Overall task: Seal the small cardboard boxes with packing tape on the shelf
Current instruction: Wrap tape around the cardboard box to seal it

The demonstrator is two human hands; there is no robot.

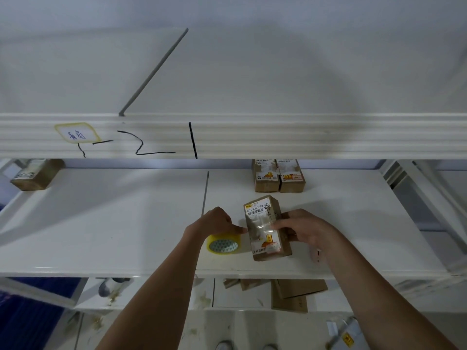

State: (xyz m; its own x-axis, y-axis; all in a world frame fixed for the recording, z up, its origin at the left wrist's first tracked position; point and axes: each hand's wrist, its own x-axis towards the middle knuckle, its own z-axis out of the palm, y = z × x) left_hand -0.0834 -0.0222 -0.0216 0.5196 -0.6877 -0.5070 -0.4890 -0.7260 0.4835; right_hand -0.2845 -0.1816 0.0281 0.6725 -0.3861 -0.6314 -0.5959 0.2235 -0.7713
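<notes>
A small brown cardboard box with a white barcode label lies on the white shelf, a band of clear tape across its middle. My left hand grips a yellow-edged roll of clear packing tape just left of the box, with the tape stretched onto the box top. My right hand rests on the box's right side, its fingers pressing the tape down on the top face.
Two more small boxes stand side by side at the back of the shelf. Another box sits at the far left. The upper shelf beam overhangs. Flat cardboard pieces lie on the lower level.
</notes>
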